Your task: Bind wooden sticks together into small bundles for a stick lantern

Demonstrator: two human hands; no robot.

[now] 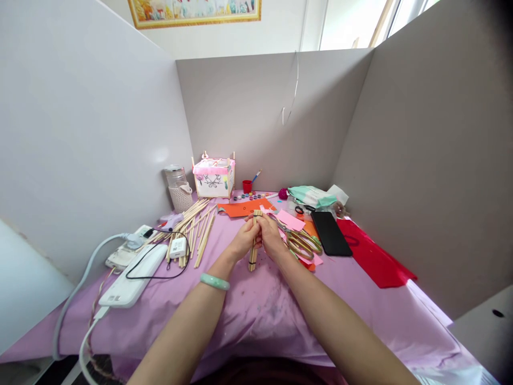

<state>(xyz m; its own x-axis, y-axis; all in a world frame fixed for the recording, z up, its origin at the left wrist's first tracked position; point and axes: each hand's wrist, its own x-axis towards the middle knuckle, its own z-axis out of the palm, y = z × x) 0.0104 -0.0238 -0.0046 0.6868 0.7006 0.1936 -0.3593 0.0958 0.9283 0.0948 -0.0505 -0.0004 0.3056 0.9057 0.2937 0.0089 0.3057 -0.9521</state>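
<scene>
A short bundle of wooden sticks [253, 256] stands out between my hands at the middle of the table, with dark bands near its top and bottom ends. My left hand [243, 239] wraps its fingers round the bundle from the left. From the right, my right hand [270, 233] closes on the upper part of the same bundle. Gold-handled scissors [298, 243] lie just right of my right hand, among pink paper pieces [290, 220]. Behind the hands is an orange paper strip [240, 208]. Loose wooden sticks [204, 240] are spread to the left.
A white power bank [132, 278], cables and a charger [178, 247] lie left. At the back stand a cup [180, 195], a decorated box [212, 184] and a red pot [247, 186]. A black phone [331, 233] and red cloth [372, 256] are right. Grey panels enclose three sides.
</scene>
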